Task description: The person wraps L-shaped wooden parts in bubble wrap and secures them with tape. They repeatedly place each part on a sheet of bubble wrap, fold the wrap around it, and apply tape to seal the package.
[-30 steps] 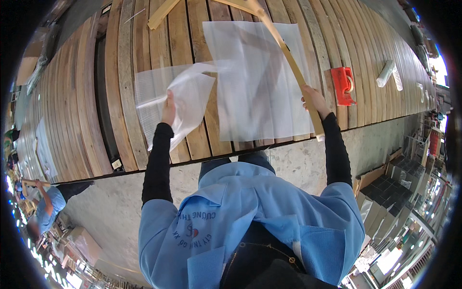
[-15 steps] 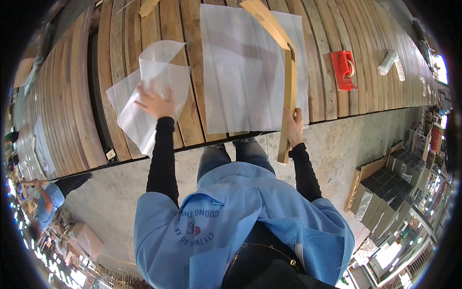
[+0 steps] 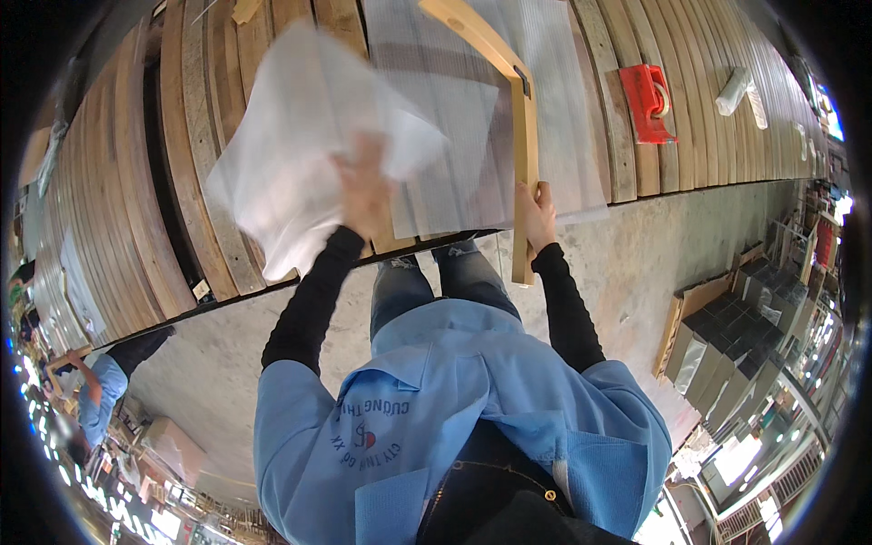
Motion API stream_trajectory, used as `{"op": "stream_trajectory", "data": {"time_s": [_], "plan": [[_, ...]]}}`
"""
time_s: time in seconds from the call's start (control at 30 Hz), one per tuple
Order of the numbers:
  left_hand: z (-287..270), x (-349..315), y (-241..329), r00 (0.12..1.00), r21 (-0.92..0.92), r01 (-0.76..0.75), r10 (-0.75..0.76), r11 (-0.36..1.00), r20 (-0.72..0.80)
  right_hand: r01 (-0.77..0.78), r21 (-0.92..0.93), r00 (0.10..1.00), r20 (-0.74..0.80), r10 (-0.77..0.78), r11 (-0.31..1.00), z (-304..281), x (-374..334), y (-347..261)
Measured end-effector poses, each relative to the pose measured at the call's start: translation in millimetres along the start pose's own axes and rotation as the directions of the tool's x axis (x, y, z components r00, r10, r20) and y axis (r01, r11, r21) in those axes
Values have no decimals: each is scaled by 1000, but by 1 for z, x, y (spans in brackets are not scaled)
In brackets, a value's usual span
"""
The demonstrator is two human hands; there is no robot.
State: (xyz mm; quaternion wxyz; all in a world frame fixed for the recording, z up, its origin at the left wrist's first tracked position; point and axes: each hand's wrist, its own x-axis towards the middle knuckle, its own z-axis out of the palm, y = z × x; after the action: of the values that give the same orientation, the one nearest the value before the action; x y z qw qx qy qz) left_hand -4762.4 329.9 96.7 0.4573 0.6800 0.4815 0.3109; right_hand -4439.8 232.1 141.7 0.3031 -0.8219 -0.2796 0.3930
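My right hand [image 3: 538, 216] is wrapped round the lower part of a bent light-wood piece [image 3: 525, 136], with a dark slot at its bend. The wood stands over a flat sheet of thin white foam wrap [image 3: 568, 109] spread on the slatted table [image 3: 622, 136]; its lower end juts past the table's front edge. On the left, a second white foam sheet [image 3: 291, 136] is lifted and billowing, partly over the first one. My left hand [image 3: 365, 186] is at this sheet's right side and carries it along; its fingers are smeared by motion.
A red tape dispenser [image 3: 647, 104] stands right of the foam. Farther right lies a clear plastic roll [image 3: 734, 91]. A wood scrap [image 3: 245, 11] is at the far left. Stacked dark-topped boxes [image 3: 727, 331] stand on the floor at right. Another person [image 3: 100, 395] works at far left.
My left hand has swept right, bringing the loose foam sheet up and across to overlap the flat one. My right hand and the wooden piece have shifted slightly left.
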Motion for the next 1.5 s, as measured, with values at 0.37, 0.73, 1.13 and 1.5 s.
{"op": "stream_trajectory", "data": {"time_s": [0.37,0.73,1.13,1.5], "plan": [[63,-4,21,937,477,18,-181,879,298,-14,222,999,-45,24,975,-94,-22,15],[73,218,2,552,487,460,-669,742,498,-104,379,994,14,107,920,-122,-92,-27],[61,-6,-2,916,787,-158,-209,596,342,-134,596,990,117,79,792,-99,-147,-110],[20,77,173,517,196,-847,679,495,521,-144,84,709,704,44,986,-149,-161,-207]]}}
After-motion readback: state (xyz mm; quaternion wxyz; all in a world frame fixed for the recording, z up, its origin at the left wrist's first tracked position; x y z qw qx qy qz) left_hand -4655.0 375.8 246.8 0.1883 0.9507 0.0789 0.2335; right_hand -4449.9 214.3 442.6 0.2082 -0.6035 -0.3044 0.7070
